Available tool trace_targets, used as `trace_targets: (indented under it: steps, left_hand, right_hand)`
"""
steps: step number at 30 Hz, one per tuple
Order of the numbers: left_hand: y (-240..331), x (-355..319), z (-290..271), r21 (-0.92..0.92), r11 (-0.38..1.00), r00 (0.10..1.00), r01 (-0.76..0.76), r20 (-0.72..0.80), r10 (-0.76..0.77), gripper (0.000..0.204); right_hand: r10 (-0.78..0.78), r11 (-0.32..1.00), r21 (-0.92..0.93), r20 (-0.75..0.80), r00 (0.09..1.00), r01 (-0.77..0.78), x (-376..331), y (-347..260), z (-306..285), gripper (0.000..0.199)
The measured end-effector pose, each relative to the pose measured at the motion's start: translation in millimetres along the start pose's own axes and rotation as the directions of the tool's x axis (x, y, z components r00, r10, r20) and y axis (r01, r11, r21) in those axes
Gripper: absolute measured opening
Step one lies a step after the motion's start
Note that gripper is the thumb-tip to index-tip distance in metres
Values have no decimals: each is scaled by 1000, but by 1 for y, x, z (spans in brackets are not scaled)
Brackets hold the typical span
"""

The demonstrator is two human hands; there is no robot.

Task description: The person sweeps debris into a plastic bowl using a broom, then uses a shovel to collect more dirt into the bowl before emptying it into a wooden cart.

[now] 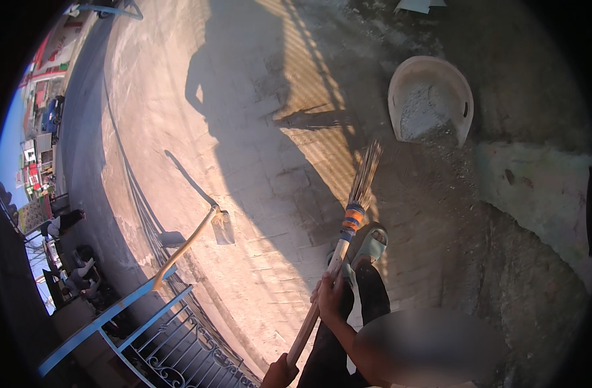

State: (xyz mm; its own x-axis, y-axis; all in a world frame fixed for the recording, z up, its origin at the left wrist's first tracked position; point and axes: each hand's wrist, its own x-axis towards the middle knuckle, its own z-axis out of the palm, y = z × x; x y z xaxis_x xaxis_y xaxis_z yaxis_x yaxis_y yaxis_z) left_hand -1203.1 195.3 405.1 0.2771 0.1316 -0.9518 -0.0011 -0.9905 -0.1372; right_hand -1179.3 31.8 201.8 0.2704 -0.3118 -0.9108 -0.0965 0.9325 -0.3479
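A stick broom slants from near left to far right, its bristles beyond both hands, with blue and orange bands below them. The right hand has its grip wrapped around the mid-handle; the left hand has its grip curled around the handle's near end. The bristle tips point far, just left of a pale scoop holding grey rubble, and apart from it. A sandalled foot stands right of the handle. Farther left lies a wooden-handled hoe, beyond a blue railing.
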Motion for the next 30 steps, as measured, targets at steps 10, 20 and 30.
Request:
trace_targets:
  steps: [10,20,30]
  left_hand:
    - [89,42,-79,-39,996,961,-78,265,85,40]
    - [15,-42,-157,-524,846,995,96,75,-66,32]
    - [-49,273,-292,-968,190,975,-166,-133,177,13]
  right_hand:
    - [-16,999,30,-250,968,24,72,-40,-19,28]
    - [71,978,-207,317,946,-5,-6,7,169,56]
    - [199,744,-654,412,889,137,154,145,443,57]
